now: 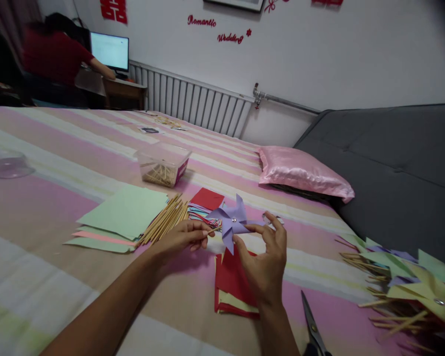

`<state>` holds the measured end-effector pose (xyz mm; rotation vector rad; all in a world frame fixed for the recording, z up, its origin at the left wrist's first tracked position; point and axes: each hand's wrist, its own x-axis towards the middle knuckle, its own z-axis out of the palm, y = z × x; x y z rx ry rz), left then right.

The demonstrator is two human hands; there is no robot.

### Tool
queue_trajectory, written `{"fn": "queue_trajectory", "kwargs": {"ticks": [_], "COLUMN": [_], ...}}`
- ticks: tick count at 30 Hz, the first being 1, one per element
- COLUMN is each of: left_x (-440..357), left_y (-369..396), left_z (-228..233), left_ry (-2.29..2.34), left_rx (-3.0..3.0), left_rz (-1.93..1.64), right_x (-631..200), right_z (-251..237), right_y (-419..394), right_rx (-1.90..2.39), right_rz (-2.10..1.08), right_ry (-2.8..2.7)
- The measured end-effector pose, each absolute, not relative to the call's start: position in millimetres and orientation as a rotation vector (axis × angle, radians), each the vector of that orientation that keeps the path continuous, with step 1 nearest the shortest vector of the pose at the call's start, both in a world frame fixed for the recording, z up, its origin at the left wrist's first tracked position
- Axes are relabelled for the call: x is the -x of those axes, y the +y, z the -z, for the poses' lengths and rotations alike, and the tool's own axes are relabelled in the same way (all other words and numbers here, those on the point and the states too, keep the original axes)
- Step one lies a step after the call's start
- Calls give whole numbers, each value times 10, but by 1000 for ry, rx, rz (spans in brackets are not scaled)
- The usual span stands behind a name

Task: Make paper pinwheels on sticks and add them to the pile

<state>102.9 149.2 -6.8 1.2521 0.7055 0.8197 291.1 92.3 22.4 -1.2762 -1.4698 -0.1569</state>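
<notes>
A purple paper pinwheel (229,225) with a shiny pin at its centre is held up over the bed. My left hand (193,233) pinches the thin wooden stick (215,229) that runs to the pinwheel from the left. With thumb and forefinger, my right hand (266,249) grips the pinwheel's right and lower blades; its other fingers are raised. Beneath lies a stack of red and yellow paper (234,282). Just behind the pinwheel is a pile of small coloured paper squares (206,200). A bundle of wooden sticks (166,217) lies left of my left hand.
Green and pink sheets (124,212) lie left of the sticks, with a clear plastic box (163,165) behind. Scissors (313,326) lie at front right, near a heap of finished pinwheels (411,277). Farther back are a pink pillow (304,170) and a person at a monitor (109,51).
</notes>
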Motion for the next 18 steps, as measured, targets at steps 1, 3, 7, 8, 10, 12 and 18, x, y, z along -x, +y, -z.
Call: {"fn": "queue_trajectory", "kwargs": {"ticks": [1,3,7,8,10,12,18], "left_x": [-1028,-1024,-1021,-1020,-1018,-1015,-1010], "left_y": [1489,1484,1479,1480,1483,1489,1492], "left_z": [60,44,32,34,43,53,66], "left_ry": [706,714,736,738,744,741,703], "left_rx": [-1242,-1229,-1234,-1236,-1242,-1253,-1274], "left_rz": [-814,-790,-776,-780,-785,-782,-772], "right_x": [-2917,-2928,-2961,-2972,-2995,-3015,-3034], "right_z": [-225,-225,-214,-209,-199,-191,-183], "right_y": [921,921,933,937,944,949,953], "right_rx": [1276,1269,1247,1244,1237,1217,1159], "right_rz": [138,108,50,35,2,-34,-89], "right_ry": [-1476,-1482,-1488,-1491,-1498,-1502,-1505]}}
